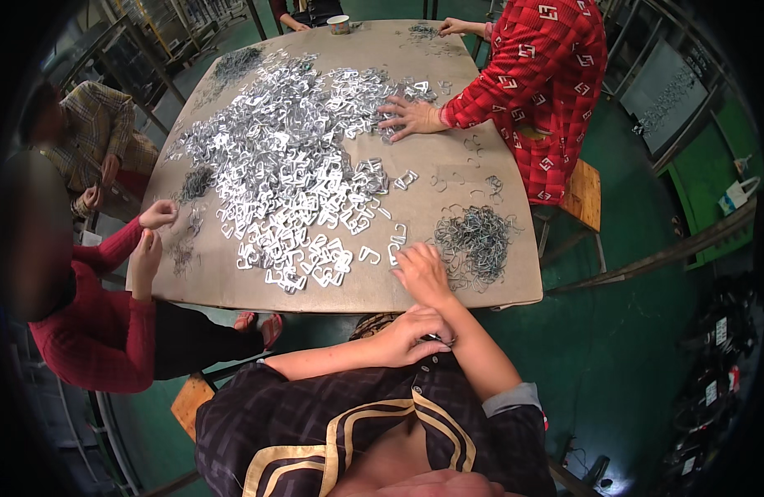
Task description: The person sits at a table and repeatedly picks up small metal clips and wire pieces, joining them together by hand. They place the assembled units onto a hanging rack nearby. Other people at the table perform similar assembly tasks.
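Observation:
My right hand rests on the near edge of the table, palm down with its fingers stretched forward. Its fingertips reach a loose white hook-shaped piece. Below it, my left hand is curled beside my right wrist, off the table edge; a small dark thing seems to show between its fingers, too small to name. Just right of my right hand lies a tangled heap of bent grey wire pieces. A large heap of white, open hook-shaped pieces spreads over the middle of the table.
The brown-covered table has people around it. A co-worker in a red patterned jacket lays a hand on the heap's right side. At left sits a person in a dark red sweater. A paper cup stands far back.

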A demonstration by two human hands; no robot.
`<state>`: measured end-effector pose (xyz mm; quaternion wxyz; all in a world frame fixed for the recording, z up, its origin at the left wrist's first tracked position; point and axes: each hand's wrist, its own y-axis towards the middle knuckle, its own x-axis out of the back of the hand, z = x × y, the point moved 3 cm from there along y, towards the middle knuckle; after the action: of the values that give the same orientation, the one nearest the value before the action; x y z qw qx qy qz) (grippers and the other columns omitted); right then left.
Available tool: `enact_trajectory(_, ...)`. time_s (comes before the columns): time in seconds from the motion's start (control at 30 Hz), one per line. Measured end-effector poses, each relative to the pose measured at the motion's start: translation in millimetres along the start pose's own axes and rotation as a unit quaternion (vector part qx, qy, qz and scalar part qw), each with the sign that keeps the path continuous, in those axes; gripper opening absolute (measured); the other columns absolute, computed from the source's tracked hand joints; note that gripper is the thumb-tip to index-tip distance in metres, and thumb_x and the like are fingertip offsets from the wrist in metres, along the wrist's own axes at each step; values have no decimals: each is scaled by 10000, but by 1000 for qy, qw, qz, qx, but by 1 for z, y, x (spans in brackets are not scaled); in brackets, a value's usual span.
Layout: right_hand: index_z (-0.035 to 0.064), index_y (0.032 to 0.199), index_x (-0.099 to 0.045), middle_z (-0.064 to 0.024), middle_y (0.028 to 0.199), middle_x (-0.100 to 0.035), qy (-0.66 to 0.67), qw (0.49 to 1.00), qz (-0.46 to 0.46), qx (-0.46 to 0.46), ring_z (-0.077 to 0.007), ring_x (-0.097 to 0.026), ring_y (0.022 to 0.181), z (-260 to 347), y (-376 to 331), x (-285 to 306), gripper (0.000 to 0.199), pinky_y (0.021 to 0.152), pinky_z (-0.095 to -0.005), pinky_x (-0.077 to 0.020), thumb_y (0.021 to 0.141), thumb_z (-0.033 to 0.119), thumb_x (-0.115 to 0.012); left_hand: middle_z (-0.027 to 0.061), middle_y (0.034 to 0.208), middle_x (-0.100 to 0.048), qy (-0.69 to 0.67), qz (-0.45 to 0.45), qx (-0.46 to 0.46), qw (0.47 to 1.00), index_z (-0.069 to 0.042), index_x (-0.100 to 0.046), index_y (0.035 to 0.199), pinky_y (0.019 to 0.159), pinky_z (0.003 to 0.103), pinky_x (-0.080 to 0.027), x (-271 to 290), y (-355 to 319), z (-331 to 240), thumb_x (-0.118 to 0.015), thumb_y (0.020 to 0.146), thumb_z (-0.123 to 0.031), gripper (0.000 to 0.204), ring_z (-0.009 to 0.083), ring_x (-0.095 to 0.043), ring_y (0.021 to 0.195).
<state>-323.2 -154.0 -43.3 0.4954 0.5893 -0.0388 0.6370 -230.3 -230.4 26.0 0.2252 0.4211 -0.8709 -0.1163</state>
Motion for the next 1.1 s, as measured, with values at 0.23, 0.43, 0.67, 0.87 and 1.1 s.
enact_trajectory(0.23, 18, 910, -655, -71, 788, -579, -110, 992, 10, 61, -226, -553, 821, 2, -7, -25, 175, 773, -337, -465, 795, 96, -548, 62, 895, -633, -1, -3, 26, 1000, -59, -609, 879, 835, 374, -425, 5, -2, 2, -727, 824, -75, 131, 256, -596, 886)
enact_trajectory(0.43, 19, 822, -647, -78, 746, -563, -84, 994, -21, 69, -239, -548, 804, 2, 3, -24, 132, 750, -345, -467, 758, 92, -558, 65, 907, -640, 13, 9, 24, 1000, -57, -618, 888, 843, 367, -423, 5, 0, 2, -725, 825, -67, 124, 250, -602, 890)
enact_trajectory(0.67, 17, 729, -621, -99, 728, -548, -134, 986, 20, 96, -256, -543, 761, 6, 7, -28, 88, 715, -363, -470, 707, 85, -570, 83, 916, -679, 25, 1, 27, 999, -38, -604, 886, 835, 356, -432, 5, 0, 5, -712, 830, -46, 122, 250, -627, 875)
enact_trajectory(0.87, -15, 831, -664, -112, 753, -607, -50, 996, -67, -23, -253, -604, 789, -2, -11, 16, 128, 737, -371, -497, 758, 58, -588, 113, 936, -664, -35, -18, 57, 998, -13, -589, 898, 817, 341, -481, -3, 1, 12, -677, 859, -12, 96, 244, -641, 896)
enact_trajectory(1.1, -38, 1084, -672, -104, 828, -712, 414, 798, -168, -404, -144, -693, 696, -19, -85, 71, 226, 612, -244, -536, 861, -25, -639, 122, 945, -661, -37, -60, 103, 992, 10, -590, 913, 808, 315, -517, -14, 5, 25, -678, 862, -1, 102, 207, -666, 924)
